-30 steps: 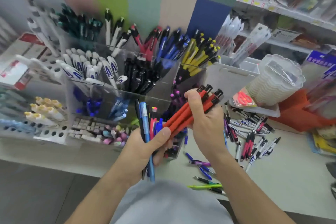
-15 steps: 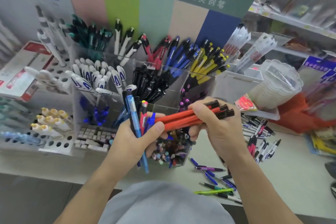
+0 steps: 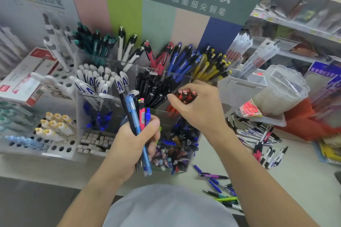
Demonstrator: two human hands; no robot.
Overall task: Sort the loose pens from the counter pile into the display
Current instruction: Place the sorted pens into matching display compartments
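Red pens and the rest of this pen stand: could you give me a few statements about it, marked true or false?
1. The right hand grips the red pens over the display. True.
2. The left hand is empty. False: it holds a mixed bunch of pens.
3. Loose pens lie on the counter. True.
4. The yellow pens lie flat on the counter. False: they stand in a back compartment.

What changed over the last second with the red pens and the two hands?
The right hand swung the bundle of red pens from lying across between the hands to standing upright, and lowered it into a clear display compartment beside the black pens, still gripping it. The left hand let go of the bundle's lower end. It still holds its mixed pens.
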